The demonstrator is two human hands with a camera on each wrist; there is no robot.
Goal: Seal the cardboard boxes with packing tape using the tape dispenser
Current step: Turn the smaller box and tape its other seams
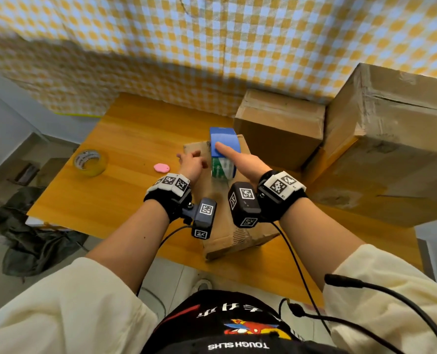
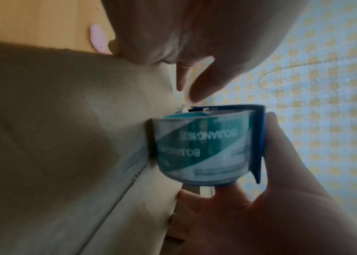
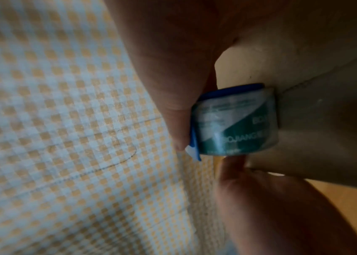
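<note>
A flat cardboard box (image 1: 238, 241) lies on the wooden table (image 1: 125, 190) in front of me. On its top stands a blue tape dispenser (image 1: 222, 139) that carries a teal and white tape roll (image 1: 223, 169). My right hand (image 1: 238, 158) grips the dispenser, thumb on the blue back and fingers (image 3: 234, 163) under the roll (image 3: 236, 120). The roll (image 2: 199, 146) sits over the box's centre seam (image 2: 129, 181). My left hand (image 1: 190, 162) rests on the box (image 2: 63, 120) just left of the dispenser, its fingers (image 2: 203, 82) loosely curled toward the cutter edge, nothing visibly held.
A yellowish tape roll (image 1: 91, 162) and a small pink object (image 1: 161, 167) lie on the table to the left. Two larger cardboard boxes (image 1: 281, 126) (image 1: 396, 139) stand at the back right. A checkered cloth (image 1: 212, 47) hangs behind. Dark fabric (image 1: 33, 238) lies on the floor left.
</note>
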